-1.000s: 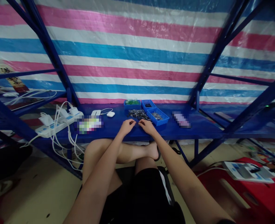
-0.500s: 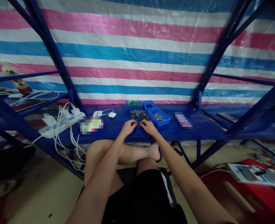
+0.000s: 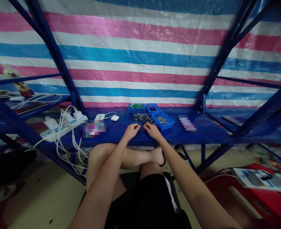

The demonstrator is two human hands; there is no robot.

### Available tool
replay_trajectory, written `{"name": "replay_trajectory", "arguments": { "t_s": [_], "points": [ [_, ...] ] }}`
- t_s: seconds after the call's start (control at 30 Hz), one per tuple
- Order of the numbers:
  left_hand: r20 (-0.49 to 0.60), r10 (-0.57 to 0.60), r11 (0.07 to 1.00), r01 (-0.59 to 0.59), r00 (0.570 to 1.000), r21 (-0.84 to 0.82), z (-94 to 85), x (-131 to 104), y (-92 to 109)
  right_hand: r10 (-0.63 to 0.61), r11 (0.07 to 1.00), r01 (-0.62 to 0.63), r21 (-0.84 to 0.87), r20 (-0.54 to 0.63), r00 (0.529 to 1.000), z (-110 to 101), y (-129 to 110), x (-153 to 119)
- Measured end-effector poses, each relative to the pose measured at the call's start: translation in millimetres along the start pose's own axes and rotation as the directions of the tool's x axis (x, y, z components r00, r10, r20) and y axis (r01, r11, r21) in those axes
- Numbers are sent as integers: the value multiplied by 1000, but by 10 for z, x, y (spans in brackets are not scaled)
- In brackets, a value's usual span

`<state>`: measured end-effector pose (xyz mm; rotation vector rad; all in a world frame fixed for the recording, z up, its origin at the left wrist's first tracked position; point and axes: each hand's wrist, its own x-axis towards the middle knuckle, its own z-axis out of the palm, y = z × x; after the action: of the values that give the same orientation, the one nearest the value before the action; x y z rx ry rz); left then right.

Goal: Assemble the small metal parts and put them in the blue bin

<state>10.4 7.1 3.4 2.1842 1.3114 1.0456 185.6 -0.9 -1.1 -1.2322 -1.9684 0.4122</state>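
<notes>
Over the front part of the blue table [image 3: 192,136], my left hand [image 3: 132,130] and my right hand [image 3: 151,130] face each other, a small gap between their fingertips. Fingers and thumb are pinched together on each; whatever they hold is too small to make out. Just beyond them lies a loose pile of small dark and silvery pieces [image 3: 142,118]. A blue bin [image 3: 164,123] with thin metallic pieces stands right of the pile. Behind it are a smaller blue bin [image 3: 153,108] with dark contents and another blue bin [image 3: 136,110] holding green pieces.
On the left are a white power strip [image 3: 59,128] with cables, a blurred phone [image 3: 94,128] and a white earphone case [image 3: 115,118]. Another blurred phone [image 3: 187,123] lies right. Blue metal posts [image 3: 59,60] frame both sides, before a striped sheet [image 3: 140,70].
Both hands keep nearly the same place and pinched pose. The blurred screen on the left phone has changed colour, from greenish to pink and purple.
</notes>
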Motion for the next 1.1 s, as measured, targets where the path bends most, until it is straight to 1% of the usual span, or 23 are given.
{"name": "replay_trajectory", "arguments": {
  "t_s": [0.13, 0.3, 0.47, 0.6, 0.67, 0.73, 0.83, 0.93, 1.0, 1.1],
  "points": [
    [9, -16, 1000, 16, 1000, 8, 0, 4, -3, -5, 1000, 5, -3, 12, 1000, 1, -6, -3],
    [20, 10, 997, -8, 1000, -79, 27, 30, -56, -11, 1000, 11, 7, 9, 1000, 31, 48, 15],
    [5, 25, 994, -24, 1000, -103, 39, 25, -71, -14, 1000, 14, -14, 13, 1000, 36, 61, 22],
    [-12, 26, 998, -27, 1000, -59, 13, -1, -26, -2, 998, 3, -69, 19, 1000, 30, 12, -4],
    [-11, 18, 1000, -18, 1000, -19, -5, -2, -11, -4, 994, 9, -112, 44, 999, 10, -29, 1],
    [-43, -4, 1000, 4, 999, -1, -18, 14, -15, -18, 984, 31, -175, 80, 997, -45, -79, 54],
    [-77, -45, 998, 48, 996, 32, -9, 48, -42, -18, 955, 42, -294, 83, 996, -222, -148, 272],
    [-48, -14, 985, 22, 999, 172, 30, 55, -59, 51, 915, -54, -399, -18, 999, -484, -136, 644],
    [-25, 17, 962, -10, 1000, 273, 53, 38, -59, 114, 879, -135, -457, -73, 991, -659, -55, 920],
    [-5, 28, 939, -24, 1000, 343, 64, 11, -54, 217, 799, -227, -556, -84, 972, -852, 150, 1263]
  ]
}}
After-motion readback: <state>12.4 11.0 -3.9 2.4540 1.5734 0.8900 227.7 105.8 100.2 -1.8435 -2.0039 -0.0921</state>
